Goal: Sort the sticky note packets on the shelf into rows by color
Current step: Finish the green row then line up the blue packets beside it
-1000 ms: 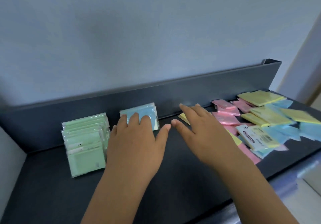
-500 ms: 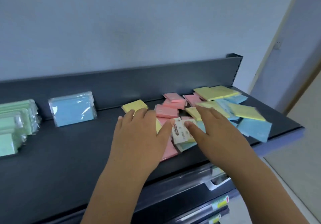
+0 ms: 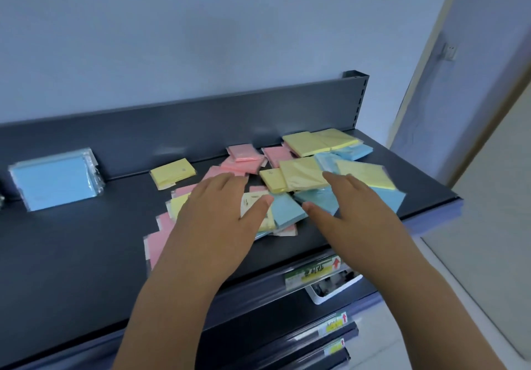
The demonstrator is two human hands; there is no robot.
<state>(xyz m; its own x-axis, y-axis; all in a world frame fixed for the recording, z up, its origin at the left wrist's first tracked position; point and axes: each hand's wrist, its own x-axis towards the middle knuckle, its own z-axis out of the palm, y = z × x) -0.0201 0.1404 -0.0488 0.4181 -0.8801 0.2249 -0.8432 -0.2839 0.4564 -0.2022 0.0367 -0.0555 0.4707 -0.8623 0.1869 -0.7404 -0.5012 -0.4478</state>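
A mixed heap of pink, yellow and blue sticky note packets [image 3: 298, 174] lies on the right half of the dark shelf [image 3: 71, 249]. A stack of blue packets [image 3: 56, 178] leans against the back panel at the left. One yellow packet [image 3: 172, 173] lies apart behind the heap. My left hand [image 3: 218, 217] hovers flat over the heap's left part, fingers straight, covering pink and yellow packets. My right hand [image 3: 353, 211] is spread over blue packets [image 3: 287, 211] at the heap's front right. Neither hand holds anything.
The shelf's back panel [image 3: 201, 128] rises behind the packets, with an upright post [image 3: 359, 97] at the right end. Lower shelves with price labels [image 3: 313, 273] sit below the front edge. A wall and door frame [image 3: 431, 82] stand at the right.
The view has swung right, away from the green and blue stacks. Both hands have moved right from the blue stack onto the mixed heap and spread slightly apart.
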